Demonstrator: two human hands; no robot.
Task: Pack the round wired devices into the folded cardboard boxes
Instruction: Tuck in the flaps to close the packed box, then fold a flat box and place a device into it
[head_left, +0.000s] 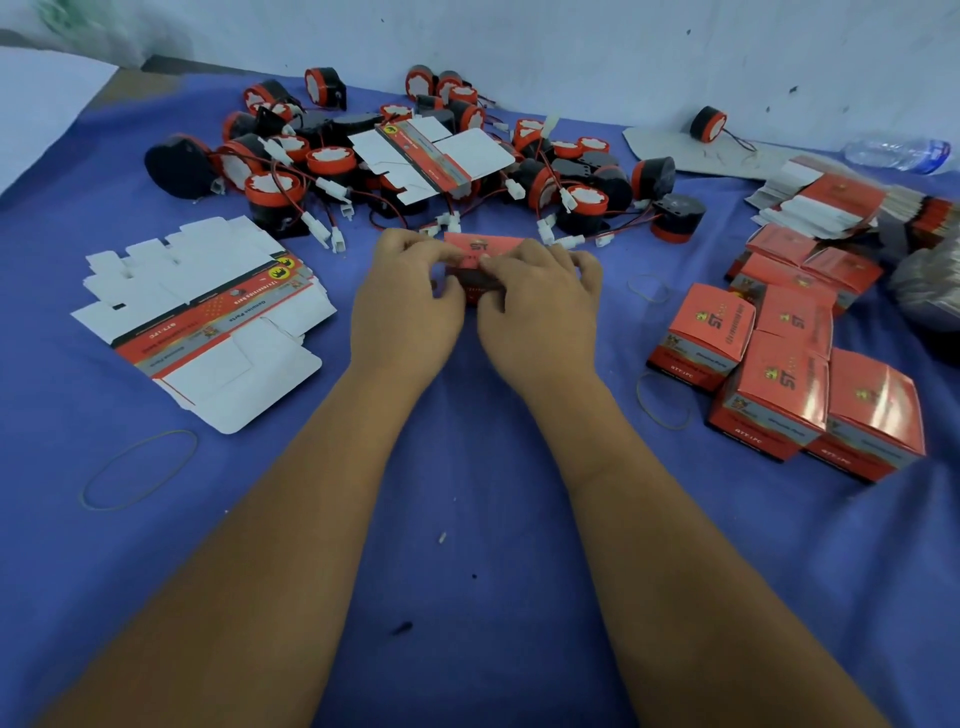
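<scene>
Several closed red printed cardboard boxes sat finished at right on the blue-covered counter. Left hand and right hand each pinched one small red box mid-counter, closing it. Many round black-and-red wired devices and flat box blanks remained unpacked.

Closed red boxes, right: "ST" large on top faces; "QTY:1PC" on lower front strip. Flat box blanks, left: "Genuine Parts" and "QTY:1PC", seen upside down. Box in hands: "ST" partly visible. Other print too small to read.
</scene>
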